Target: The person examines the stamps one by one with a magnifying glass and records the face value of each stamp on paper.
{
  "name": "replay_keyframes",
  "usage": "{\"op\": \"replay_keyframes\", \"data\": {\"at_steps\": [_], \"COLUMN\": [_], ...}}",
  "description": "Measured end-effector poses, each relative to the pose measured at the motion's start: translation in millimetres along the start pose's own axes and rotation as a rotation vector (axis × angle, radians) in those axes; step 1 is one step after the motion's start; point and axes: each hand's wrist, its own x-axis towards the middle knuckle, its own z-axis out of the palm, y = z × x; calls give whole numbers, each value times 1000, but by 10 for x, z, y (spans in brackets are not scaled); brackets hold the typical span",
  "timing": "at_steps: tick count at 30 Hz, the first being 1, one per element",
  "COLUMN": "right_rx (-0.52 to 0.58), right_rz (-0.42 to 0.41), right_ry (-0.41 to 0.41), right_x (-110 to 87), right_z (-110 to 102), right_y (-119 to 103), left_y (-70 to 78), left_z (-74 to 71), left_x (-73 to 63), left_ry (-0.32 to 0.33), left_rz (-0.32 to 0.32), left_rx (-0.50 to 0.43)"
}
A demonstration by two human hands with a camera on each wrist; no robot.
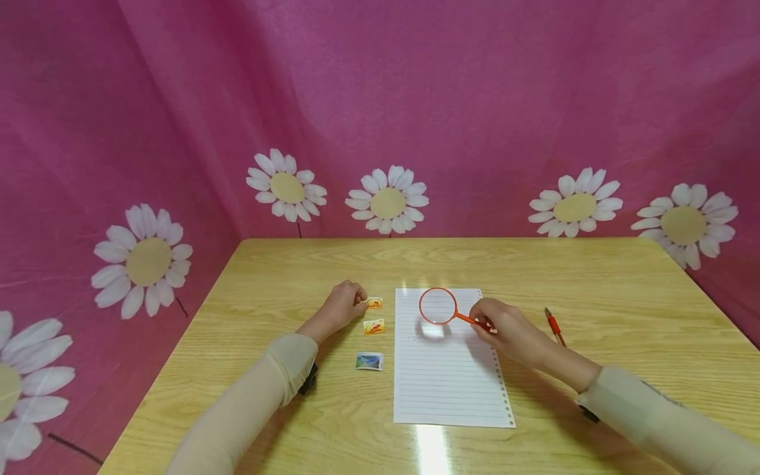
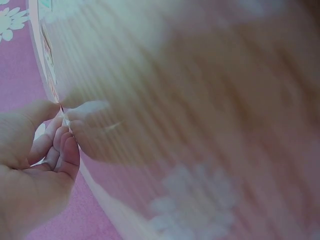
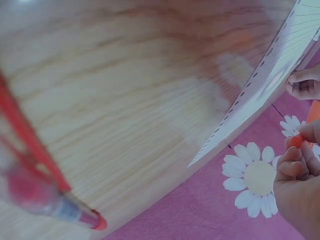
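Note:
My right hand [image 1: 505, 326] holds a red magnifying glass [image 1: 456, 311] by its handle, the round lens above the upper part of a lined sheet of paper [image 1: 445, 389]. In the right wrist view, thumb and fingers [image 3: 295, 167] close round the handle's end. My left hand [image 1: 343, 305] is at the topmost of three small stamps, a yellow stamp [image 1: 375, 303], pinching its left edge between thumb and fingertips [image 2: 57, 107]. Below it lie another yellow stamp [image 1: 374, 327] with a red figure and a blue-green stamp [image 1: 369, 361], in a column left of the paper.
A red pen [image 1: 555, 326] lies to the right of the paper, beyond my right hand. The light wooden table [image 1: 285, 264] reflects glare near its front. Behind and left of it hangs a pink curtain [image 1: 475, 99] with white daisies.

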Motion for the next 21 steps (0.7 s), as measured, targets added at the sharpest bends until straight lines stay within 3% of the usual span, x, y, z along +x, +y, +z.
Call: {"op": "replay_keyframes", "data": {"at_steps": [21], "right_rx": [47], "right_rz": [-65], "right_ry": [-5], "right_x": [242], "right_z": [163], "right_y": [-138], "left_y": [-6], "left_z": [-19], "left_x": [-7], "left_ry": [-14], "left_rz": [-11], "left_rx": [7]}}
